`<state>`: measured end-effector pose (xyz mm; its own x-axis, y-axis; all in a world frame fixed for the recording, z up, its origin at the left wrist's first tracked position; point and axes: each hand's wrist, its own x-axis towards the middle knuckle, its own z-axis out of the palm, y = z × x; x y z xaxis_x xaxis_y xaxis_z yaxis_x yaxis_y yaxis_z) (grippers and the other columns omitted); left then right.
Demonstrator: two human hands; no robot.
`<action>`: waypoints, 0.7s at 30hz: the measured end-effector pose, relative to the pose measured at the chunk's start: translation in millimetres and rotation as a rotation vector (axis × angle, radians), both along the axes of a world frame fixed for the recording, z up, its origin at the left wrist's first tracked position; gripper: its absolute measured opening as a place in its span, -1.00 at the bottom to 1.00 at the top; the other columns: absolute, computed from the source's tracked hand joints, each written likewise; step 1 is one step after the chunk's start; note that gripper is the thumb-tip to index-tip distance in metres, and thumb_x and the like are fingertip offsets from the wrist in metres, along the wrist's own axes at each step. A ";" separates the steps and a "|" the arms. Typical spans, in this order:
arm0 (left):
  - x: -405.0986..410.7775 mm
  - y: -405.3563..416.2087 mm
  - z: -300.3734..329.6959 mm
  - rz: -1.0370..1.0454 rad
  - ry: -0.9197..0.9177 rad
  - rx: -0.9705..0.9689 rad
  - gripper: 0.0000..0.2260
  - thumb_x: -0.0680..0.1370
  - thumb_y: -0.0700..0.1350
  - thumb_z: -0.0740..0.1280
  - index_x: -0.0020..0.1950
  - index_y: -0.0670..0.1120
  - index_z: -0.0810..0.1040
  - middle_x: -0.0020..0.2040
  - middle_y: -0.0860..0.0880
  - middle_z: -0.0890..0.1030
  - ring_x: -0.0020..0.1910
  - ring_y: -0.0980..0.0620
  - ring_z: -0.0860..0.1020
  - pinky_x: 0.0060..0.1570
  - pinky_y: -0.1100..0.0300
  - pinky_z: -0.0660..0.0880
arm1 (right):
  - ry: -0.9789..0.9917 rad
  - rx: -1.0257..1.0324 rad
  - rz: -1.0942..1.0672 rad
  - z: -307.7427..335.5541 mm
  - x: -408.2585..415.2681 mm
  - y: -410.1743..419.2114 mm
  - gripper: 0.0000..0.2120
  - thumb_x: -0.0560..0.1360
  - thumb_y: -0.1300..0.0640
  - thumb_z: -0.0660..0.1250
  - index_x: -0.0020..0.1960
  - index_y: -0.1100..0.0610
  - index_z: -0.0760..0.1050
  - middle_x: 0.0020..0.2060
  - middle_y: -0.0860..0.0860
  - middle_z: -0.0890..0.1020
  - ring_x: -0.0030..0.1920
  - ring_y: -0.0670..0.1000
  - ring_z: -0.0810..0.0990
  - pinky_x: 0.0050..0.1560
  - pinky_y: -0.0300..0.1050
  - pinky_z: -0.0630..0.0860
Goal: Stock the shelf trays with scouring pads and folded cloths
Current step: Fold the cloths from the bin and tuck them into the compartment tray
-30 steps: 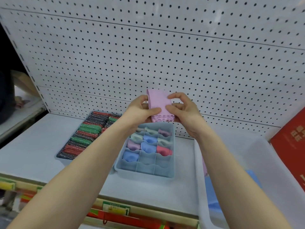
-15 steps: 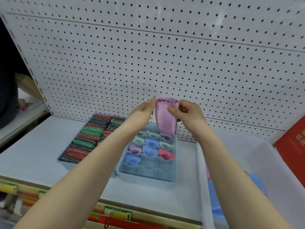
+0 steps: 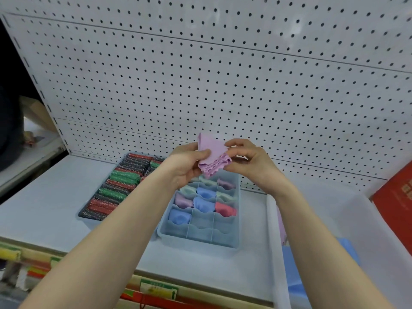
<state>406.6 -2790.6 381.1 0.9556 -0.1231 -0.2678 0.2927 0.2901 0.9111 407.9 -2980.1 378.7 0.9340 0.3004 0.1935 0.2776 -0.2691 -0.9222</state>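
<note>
- White pegboard [image 3: 223,81] forms the back wall; below it a pale shelf surface [image 3: 44,197] carries the trays.
- Between my two hands, raised above the far end of the divided tray [image 3: 198,238], is a folded lilac cloth [image 3: 210,156] with a scalloped lower edge.
- My left hand [image 3: 185,166] pinches the cloth's left side, thumb lying across its front face.
- My right hand [image 3: 249,161] pinches the cloth's right side, fingers curled, fingertips at its upper right corner.
- Both hands are close together, joined only by the cloth, which touches neither tray.
- The divided tray, pale blue, holds rolled cloths in its far compartments: blue [image 3: 179,216], lilac [image 3: 182,200], pink-red [image 3: 225,209] and pale green [image 3: 225,195] among them.
- Left of it, just beside, a second tray [image 3: 87,218] is packed with rows of scouring pads [image 3: 116,188] in green, red and dark glittering colours.
- At right, a translucent white bin [image 3: 274,241] contains blue cloth [image 3: 296,275]; a red box [image 3: 396,204] stands behind it.
- Along the shelf's front edge runs a price-label strip [image 3: 158,291].
</note>
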 end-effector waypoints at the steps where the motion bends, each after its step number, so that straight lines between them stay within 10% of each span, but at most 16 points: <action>1: 0.2 0.1 -2.4 0.002 -0.033 -0.005 -0.68 0.58 -0.36 0.27 0.34 -0.29 0.45 -0.02 -0.25 0.65 -0.26 -0.07 0.65 -0.33 0.13 0.63 | 0.022 0.043 -0.030 -1.1 0.0 0.1 -0.84 0.41 0.30 0.50 -0.01 0.26 0.67 0.17 0.08 0.55 0.00 -0.13 0.60 0.15 -0.27 0.52; 5: -2.6 -3.7 -5.9 -0.033 -0.188 -0.001 -0.61 0.51 -0.48 0.28 0.28 -0.16 0.48 -0.06 -0.17 0.69 -0.20 -0.03 0.68 -0.26 0.19 0.61 | 0.161 0.153 -0.125 -6.1 2.1 1.4 -0.85 0.44 0.14 0.50 -0.09 0.23 0.68 -0.11 0.13 0.69 -0.16 -0.05 0.62 0.10 -0.04 0.58; 10: -4.2 -7.3 -8.8 -0.049 -0.281 -0.015 -0.58 0.50 -0.52 0.25 0.24 -0.11 0.49 -0.01 -0.21 0.68 -0.05 -0.11 0.67 -0.03 0.09 0.63 | 0.272 0.403 -0.194 -6.6 2.1 8.2 -0.87 0.46 0.25 0.46 -0.07 0.12 0.54 -0.15 0.11 0.62 -0.18 0.01 0.57 -0.23 -0.21 0.52; 14: -7.5 -5.6 -11.7 -0.059 -0.272 -0.009 -0.81 0.54 -0.27 0.29 0.12 -0.09 0.55 0.01 -0.13 0.67 0.00 -0.07 0.64 0.06 0.09 0.61 | 0.301 0.449 -0.212 -6.5 3.3 11.2 -0.73 0.51 0.33 0.39 0.14 0.14 0.43 -0.18 0.03 0.63 -0.25 -0.06 0.58 -0.22 -0.19 0.51; 17: -11.8 -5.1 -18.3 -0.065 -0.346 0.243 -0.50 0.38 0.03 0.50 0.26 -0.03 0.44 0.13 0.04 0.63 0.06 0.11 0.65 0.02 0.22 0.59 | 0.313 0.420 -0.215 -8.8 2.8 13.0 -0.65 0.51 0.32 0.38 0.26 0.15 0.43 -0.16 0.00 0.65 -0.21 -0.05 0.61 -0.21 -0.21 0.53; 21: -12.1 -2.2 -28.0 0.105 -0.407 0.360 -0.61 0.48 -0.17 0.47 0.25 0.01 0.44 0.06 0.03 0.64 -0.14 0.12 0.67 -0.18 0.22 0.60 | 0.405 0.361 -0.152 -16.8 2.0 12.2 -0.67 0.51 0.22 0.41 0.25 0.12 0.50 -0.11 0.04 0.65 -0.16 0.06 0.55 -0.22 -0.13 0.53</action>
<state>394.5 -2792.9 353.1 0.9929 0.0091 0.1183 -0.1177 -0.0521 0.9917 409.9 -2967.9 362.0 0.9827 0.1383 -0.1233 -0.1345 0.0744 -0.9881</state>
